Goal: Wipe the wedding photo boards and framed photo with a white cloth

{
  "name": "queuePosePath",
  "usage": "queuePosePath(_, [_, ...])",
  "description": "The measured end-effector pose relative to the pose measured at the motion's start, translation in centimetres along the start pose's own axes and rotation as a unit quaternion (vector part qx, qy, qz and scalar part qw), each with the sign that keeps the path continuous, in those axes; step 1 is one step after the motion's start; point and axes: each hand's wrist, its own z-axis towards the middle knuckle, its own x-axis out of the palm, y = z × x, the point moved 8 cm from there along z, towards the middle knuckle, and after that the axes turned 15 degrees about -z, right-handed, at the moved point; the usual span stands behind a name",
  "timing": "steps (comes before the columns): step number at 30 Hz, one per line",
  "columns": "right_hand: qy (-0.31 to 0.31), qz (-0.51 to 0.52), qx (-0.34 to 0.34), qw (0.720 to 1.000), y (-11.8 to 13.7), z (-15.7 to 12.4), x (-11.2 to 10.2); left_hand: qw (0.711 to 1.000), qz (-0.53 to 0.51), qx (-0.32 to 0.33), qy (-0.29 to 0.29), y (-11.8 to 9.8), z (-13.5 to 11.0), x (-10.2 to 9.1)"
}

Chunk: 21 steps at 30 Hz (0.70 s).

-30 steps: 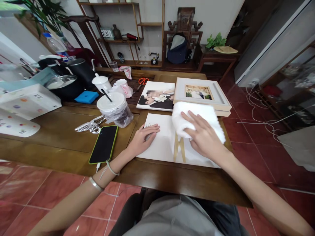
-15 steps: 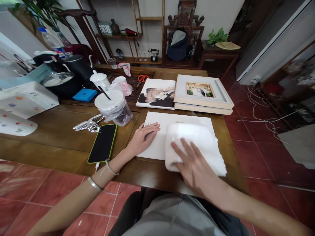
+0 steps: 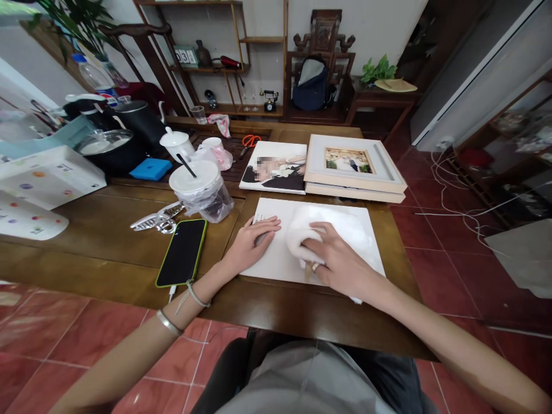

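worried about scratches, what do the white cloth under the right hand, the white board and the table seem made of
The white cloth looks soft fluffy fabric, perhaps terry or microfibre: fuzzy, bunched surface. The white board is smooth and matte, maybe card or painted panel. The table looks brown varnished wood: grain and sheen.

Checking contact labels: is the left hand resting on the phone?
No, the left hand lies flat on the white panel, while the phone sits apart to its left on the table.
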Motion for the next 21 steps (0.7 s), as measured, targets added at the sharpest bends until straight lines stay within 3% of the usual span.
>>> queuePosePath(5, [-0.009, -0.042, 0.029, 0.999, -1.2, 2.1, 0.9, 1.000, 0.001, -0.001, -0.005, -0.1, -0.1, -0.1])
queuePosePath(12, [0.031, -0.175, 0.028, 0.984, 0.3, 2.7, 3.3, 1.000, -0.001, -0.003, -0.008, -0.1, 0.0, -0.4])
queuePosePath(16, [0.050, -0.194, -0.003, 0.980, 1.8, 1.6, 3.7, 1.000, -0.002, -0.012, -0.006, 0.3, 0.0, -0.3])
queuePosePath(21, [0.058, -0.160, -0.060, 0.984, 4.7, -2.0, 4.0, 1.000, -0.005, -0.016, -0.007, 0.4, 0.0, -0.3])
